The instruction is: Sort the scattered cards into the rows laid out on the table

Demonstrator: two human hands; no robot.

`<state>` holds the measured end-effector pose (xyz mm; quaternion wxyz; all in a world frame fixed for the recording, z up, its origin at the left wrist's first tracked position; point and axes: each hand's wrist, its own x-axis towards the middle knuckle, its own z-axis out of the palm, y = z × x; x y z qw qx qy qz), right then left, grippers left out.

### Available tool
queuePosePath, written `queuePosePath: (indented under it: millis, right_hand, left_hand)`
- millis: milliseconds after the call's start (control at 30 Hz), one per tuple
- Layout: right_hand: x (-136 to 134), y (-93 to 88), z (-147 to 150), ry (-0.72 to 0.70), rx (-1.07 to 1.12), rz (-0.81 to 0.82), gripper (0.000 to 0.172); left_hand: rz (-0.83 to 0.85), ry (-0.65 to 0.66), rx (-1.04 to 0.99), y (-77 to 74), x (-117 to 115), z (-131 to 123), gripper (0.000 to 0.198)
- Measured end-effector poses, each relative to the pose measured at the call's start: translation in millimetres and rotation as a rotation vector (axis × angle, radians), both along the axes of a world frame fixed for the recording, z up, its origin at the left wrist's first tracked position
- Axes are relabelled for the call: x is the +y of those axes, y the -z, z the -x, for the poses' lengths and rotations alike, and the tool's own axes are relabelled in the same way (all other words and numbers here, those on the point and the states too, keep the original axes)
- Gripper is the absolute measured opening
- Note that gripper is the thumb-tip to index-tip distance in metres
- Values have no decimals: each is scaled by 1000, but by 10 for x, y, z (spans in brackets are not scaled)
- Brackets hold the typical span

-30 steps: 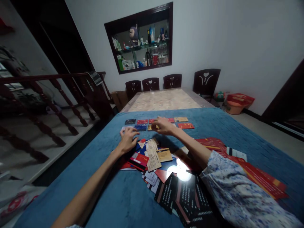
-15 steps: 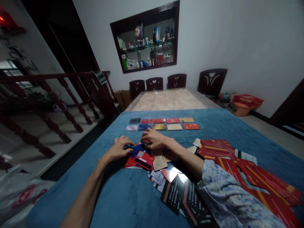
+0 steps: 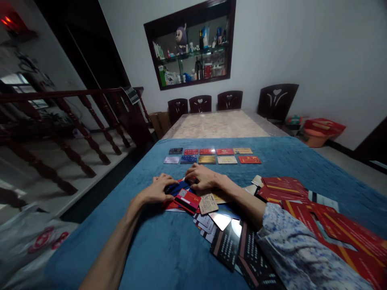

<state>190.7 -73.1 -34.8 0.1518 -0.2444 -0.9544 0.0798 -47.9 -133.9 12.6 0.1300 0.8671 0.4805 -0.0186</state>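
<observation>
A loose pile of cards lies on the blue cloth, with both hands over its far left part. My left hand (image 3: 157, 190) is closed, its thumb and bent fingers around the left end of a dark blue card (image 3: 180, 187). From the right, my right hand (image 3: 203, 177) reaches over the same pile, fingers curled down and pinching at the blue card's right end; its fingertips are partly hidden. Close in front of the hands are a red card with a black stripe (image 3: 187, 200) and a beige card (image 3: 208, 204). Black cards (image 3: 225, 243) fan out nearer me.
Beyond the hands, cards lie in two rows, a gold card (image 3: 207, 159) among them. Many red cards (image 3: 335, 225) spread at the right. The blue cloth (image 3: 148, 245) covers the near table. Dark chairs (image 3: 229, 99) stand at the far end; a railing (image 3: 99, 141) runs left.
The view has shifted slightly, so the scene sits further right. Both hands stay on the pile; my left thumb now rests nearer the red striped card.
</observation>
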Motion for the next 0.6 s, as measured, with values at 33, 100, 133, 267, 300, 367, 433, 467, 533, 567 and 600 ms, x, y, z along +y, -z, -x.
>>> queuePosePath:
  millis: [33,100,133,267,300,367,433,467,533,567,600]
  right_hand:
    - [2,4,0,1,-2,4,37]
    - [1,8,3,6,-4,5,36]
    - [-1,8,6,9,-4,3,36]
    - [-14,4,18,13,-5,-9,33]
    - [-17,3,19,12,-7,-9,33]
    - [-21,3,21,16,-5,-8,32]
    - [-26,4,22,26,4,-14,32]
    - [-30,3,23,29,11,-19,31]
    - [-37,0,25,30,20,-33,30]
    - [-41,-2,26,27,22,-37,30]
    - [-43,-2,28,25,25,-41,30]
  left_hand:
    - [-2,-1,0,3,4,-1,55]
    - [-7,-6,3,6,9,-5,54]
    - [-9,-7,1,7,11,-7,53]
    - [-21,-1,-38,23,28,0,49]
    - [-29,-4,-51,32,36,6,49]
    - [-50,-15,-73,53,54,21,50]
    - [-69,-21,-89,77,75,39,51]
    - [-76,-22,-99,89,86,50,51]
    - [-81,-21,-130,114,108,74,50]
    - [-79,-19,-152,127,120,88,50]
    - [-75,-18,-179,139,132,102,50]
